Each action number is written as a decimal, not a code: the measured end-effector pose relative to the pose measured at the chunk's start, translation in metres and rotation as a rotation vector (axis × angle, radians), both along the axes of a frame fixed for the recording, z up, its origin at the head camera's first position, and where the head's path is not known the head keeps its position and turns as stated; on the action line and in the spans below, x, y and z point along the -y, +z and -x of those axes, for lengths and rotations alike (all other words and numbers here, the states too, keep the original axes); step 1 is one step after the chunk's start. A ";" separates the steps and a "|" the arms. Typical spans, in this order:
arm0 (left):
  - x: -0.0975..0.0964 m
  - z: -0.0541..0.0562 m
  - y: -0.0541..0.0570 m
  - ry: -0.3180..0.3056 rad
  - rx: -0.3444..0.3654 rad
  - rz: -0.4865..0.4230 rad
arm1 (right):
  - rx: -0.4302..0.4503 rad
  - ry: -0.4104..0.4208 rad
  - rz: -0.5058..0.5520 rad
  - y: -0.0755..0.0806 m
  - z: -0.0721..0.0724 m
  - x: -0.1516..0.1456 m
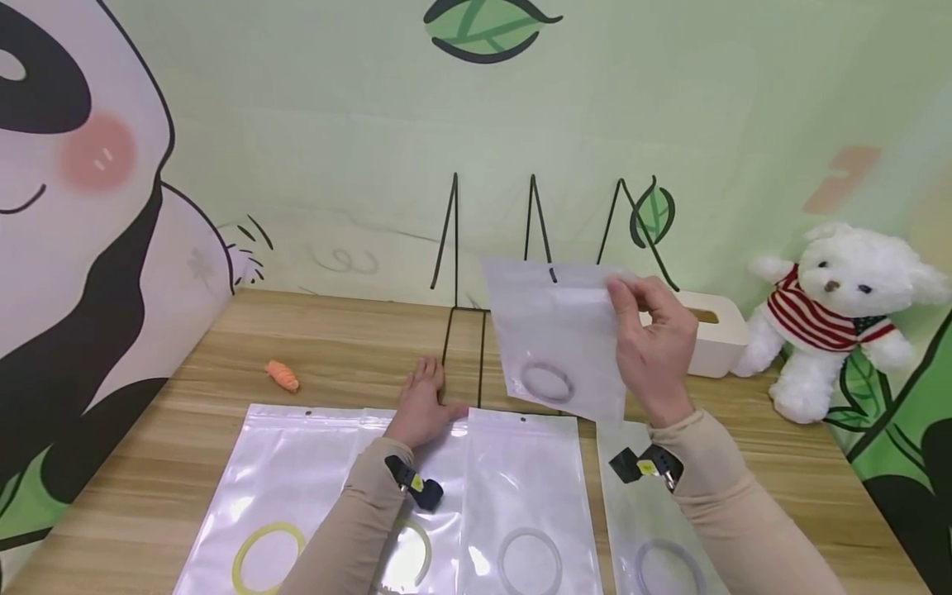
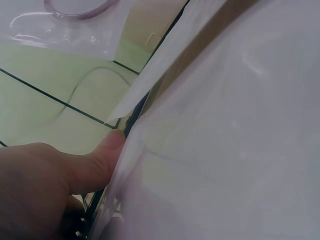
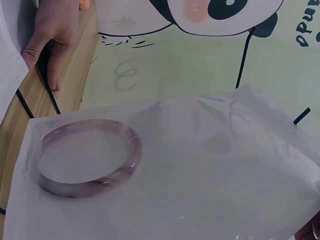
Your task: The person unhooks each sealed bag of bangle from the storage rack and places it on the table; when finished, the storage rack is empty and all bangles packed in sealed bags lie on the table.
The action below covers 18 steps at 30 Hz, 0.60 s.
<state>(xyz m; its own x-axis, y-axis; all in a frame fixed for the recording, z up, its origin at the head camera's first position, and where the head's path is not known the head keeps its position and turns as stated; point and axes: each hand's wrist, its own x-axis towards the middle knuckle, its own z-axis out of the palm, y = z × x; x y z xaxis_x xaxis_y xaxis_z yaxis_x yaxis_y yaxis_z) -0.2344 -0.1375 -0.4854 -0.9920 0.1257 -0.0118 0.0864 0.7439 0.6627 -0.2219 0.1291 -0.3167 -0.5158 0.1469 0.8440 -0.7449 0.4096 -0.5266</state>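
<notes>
My right hand (image 1: 658,347) pinches the upper right edge of a translucent zip bag (image 1: 554,330), lifting it upright in front of the wall. Inside the bag's lower part lies a mottled purplish bangle (image 3: 77,190). My left hand (image 1: 422,405) lies with straight fingers on the wooden table, by the top edges of other bags. Its thumb (image 2: 107,150) reaches a bag edge beside black wire in the left wrist view. Those bags line the front: one with a yellow bangle (image 1: 240,564), one with a pale bangle (image 1: 530,532), one with a lavender bangle (image 1: 669,545).
A black wire rack (image 1: 482,355) with upright prongs stands on the wooden table (image 1: 349,339), partly behind the raised bag. An orange toy-like piece (image 1: 282,376) lies at left. On the right are a white tissue box (image 1: 717,339) and a white teddy bear (image 1: 825,322).
</notes>
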 end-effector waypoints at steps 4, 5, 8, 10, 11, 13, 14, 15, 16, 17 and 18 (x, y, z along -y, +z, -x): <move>0.000 -0.001 -0.001 -0.002 -0.007 -0.001 | -0.015 0.000 -0.018 0.009 -0.013 0.005; 0.000 -0.001 -0.001 -0.004 -0.010 0.000 | -0.017 -0.001 -0.022 0.011 -0.015 0.005; -0.001 -0.001 -0.001 -0.006 -0.014 0.004 | -0.025 0.004 -0.019 0.021 -0.028 0.010; -0.001 -0.001 -0.001 -0.009 -0.019 0.005 | -0.022 0.007 -0.016 0.024 -0.033 0.011; -0.001 -0.001 -0.001 -0.009 -0.018 0.004 | -0.019 0.006 -0.014 0.025 -0.034 0.011; -0.001 -0.001 -0.001 -0.010 -0.016 0.002 | -0.014 0.007 -0.015 0.027 -0.037 0.010; -0.001 -0.001 0.000 -0.010 -0.013 0.001 | -0.012 0.005 -0.014 0.027 -0.038 0.010; -0.001 -0.001 0.000 -0.010 -0.013 -0.001 | -0.011 0.003 -0.011 0.027 -0.038 0.009; -0.001 -0.001 0.001 -0.007 -0.008 -0.003 | -0.011 0.002 -0.008 0.026 -0.038 0.008; -0.001 -0.002 0.001 -0.007 -0.009 -0.002 | -0.012 0.001 -0.006 0.026 -0.037 0.006; -0.001 -0.001 0.001 -0.007 -0.014 0.001 | -0.014 0.002 -0.002 0.024 -0.036 0.004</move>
<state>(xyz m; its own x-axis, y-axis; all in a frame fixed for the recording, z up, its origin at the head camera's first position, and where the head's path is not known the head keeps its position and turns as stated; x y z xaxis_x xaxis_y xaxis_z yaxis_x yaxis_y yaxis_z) -0.2331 -0.1364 -0.4839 -0.9912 0.1327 0.0022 0.1010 0.7436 0.6609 -0.1858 0.1246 -0.2923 -0.5044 0.1442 0.8513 -0.7530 0.4092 -0.5154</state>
